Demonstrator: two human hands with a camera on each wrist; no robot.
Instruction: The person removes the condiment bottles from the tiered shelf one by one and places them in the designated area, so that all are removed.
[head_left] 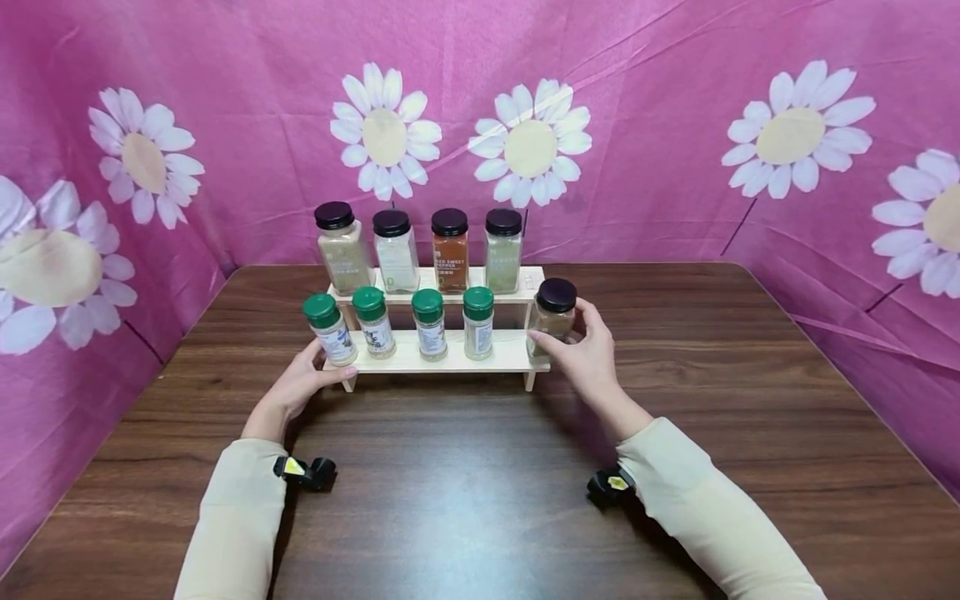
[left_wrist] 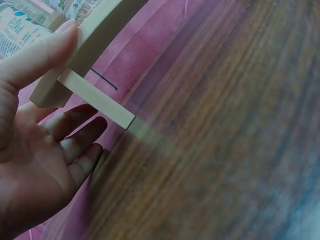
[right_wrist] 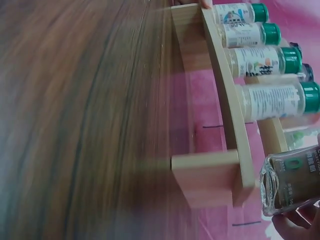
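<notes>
While the left end of a wooden rack is held by the left hand, thumb laid on the lower shelf's edge and fingers set below, a brown-filled jar with a black lid is pinched between thumb and fingers of the right hand. The jar is held at the lower shelf's right end; whether the board is touched by its base cannot be told. Four green-capped bottles are ranged along that shelf, four black-lidded jars along the upper. The rack is stood on a wood-grain table, backed by pink flowered cloth.
</notes>
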